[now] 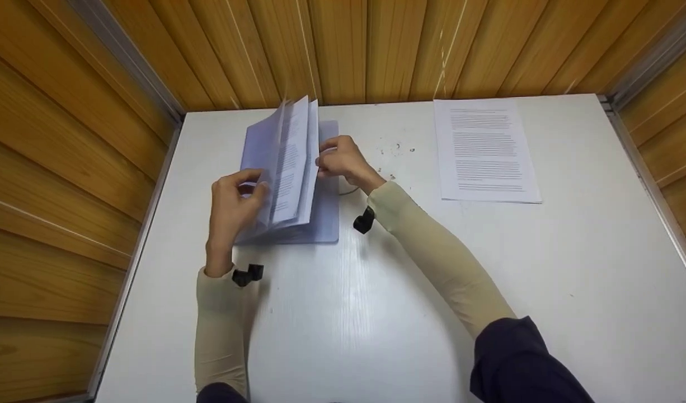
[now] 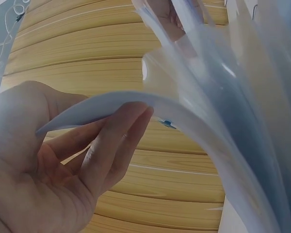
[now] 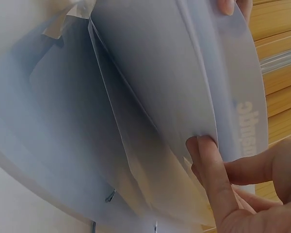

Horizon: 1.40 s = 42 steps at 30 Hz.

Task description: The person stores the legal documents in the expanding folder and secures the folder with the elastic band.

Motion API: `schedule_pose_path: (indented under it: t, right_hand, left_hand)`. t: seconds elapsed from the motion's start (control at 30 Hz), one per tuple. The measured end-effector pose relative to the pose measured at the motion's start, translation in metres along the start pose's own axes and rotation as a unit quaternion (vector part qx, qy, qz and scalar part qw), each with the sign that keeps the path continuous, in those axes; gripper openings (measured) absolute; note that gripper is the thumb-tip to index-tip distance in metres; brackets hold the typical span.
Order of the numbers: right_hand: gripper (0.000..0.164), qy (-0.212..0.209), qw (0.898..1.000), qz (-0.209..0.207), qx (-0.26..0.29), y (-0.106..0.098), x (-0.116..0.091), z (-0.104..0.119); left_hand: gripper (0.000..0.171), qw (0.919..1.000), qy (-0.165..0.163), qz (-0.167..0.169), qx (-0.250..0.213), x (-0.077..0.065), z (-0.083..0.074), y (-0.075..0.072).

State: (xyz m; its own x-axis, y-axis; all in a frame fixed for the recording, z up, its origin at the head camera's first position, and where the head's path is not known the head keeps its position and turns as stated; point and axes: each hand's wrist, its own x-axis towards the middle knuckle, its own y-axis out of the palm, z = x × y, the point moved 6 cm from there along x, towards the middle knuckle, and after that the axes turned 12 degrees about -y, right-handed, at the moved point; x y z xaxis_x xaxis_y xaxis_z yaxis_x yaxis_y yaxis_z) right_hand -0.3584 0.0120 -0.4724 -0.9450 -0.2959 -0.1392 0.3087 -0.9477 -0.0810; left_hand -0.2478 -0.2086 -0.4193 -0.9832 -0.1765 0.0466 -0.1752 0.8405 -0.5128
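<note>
A translucent bluish document folder (image 1: pixel 329 226) stands spread open at the back left of the table, with printed sheets (image 1: pixel 290 168) and clear leaves fanned upright inside it. My left hand (image 1: pixel 231 204) grips the raised cover at its left side; in the left wrist view the bent cover (image 2: pixel 121 99) runs between thumb and fingers. On the other side, my right hand (image 1: pixel 343 159) pinches the edge of the upright sheets. Close up in the right wrist view, the fingertips (image 3: pixel 206 150) press on the white sheet (image 3: pixel 169 92). The thumb tip is hidden behind it.
To the right lies a stack of printed paper (image 1: pixel 483 151) on the white table (image 1: pixel 376 313). Small dark marks (image 1: pixel 398 146) spot the tabletop between folder and stack. Wooden plank walls (image 1: pixel 343 50) rise along the back and both sides.
</note>
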Motion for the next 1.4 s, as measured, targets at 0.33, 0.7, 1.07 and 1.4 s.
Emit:
schedule_pose_path:
  t: [0.33,0.7,1.07,1.4]
  right_hand:
    - [0.041,-0.012,1.0,-0.01,-0.009,0.009,0.002,0.001]
    - [0.042,-0.016,1.0,-0.004,-0.026,0.008,0.003,-0.001]
    - [0.04,-0.014,1.0,0.005,0.012,-0.001,-0.005,0.002]
    - [0.047,-0.019,1.0,0.022,-0.002,-0.018,-0.015,0.008]
  left_hand:
    - [0.029,1.0,0.003,0.003,-0.004,0.001,0.0,0.0]
    - [0.029,0.9999,0.007,0.006,-0.009,0.003,0.0,0.0]
    - [0.028,0.9999,0.009,-0.005,-0.012,0.004,0.0,0.001]
    - [0.03,1.0,0.006,0.001,-0.005,0.004,0.0,0.001]
